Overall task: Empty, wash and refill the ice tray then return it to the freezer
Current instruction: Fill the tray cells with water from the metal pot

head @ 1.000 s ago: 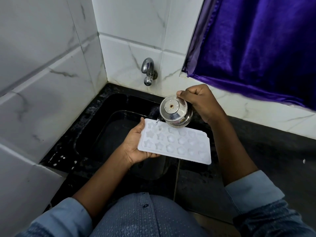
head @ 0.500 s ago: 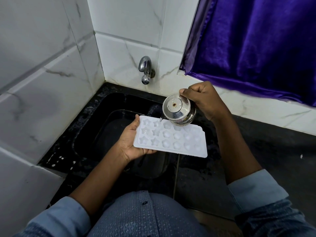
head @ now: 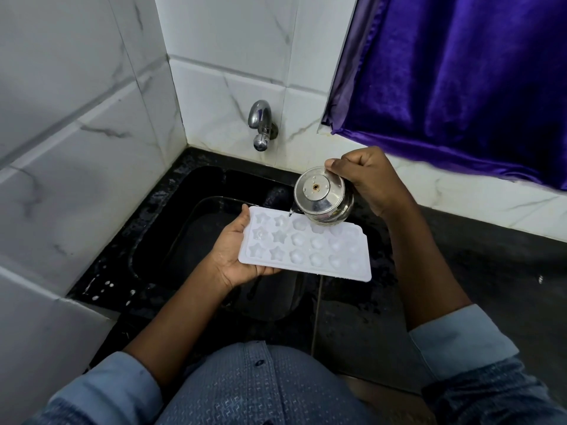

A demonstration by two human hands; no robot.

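Note:
A white ice tray (head: pixel 306 245) with star and round moulds is held level over the black sink (head: pixel 196 228). My left hand (head: pixel 236 256) grips its left end from below, thumb on the rim. My right hand (head: pixel 365 179) holds a small lidded steel jug (head: pixel 322 196), tilted to the left over the tray's far edge. A thin stream of water runs from its spout into a mould in the far row.
A steel tap (head: pixel 260 127) juts from the white marble-tiled wall above the sink, with no water running from it. A purple curtain (head: pixel 460 81) hangs at the upper right. Dark wet counter (head: pixel 475 271) extends to the right of the sink.
The jug and tray stay together over the sink, shifted slightly in the frame as my head moved. Water keeps pouring at the tray's far left moulds.

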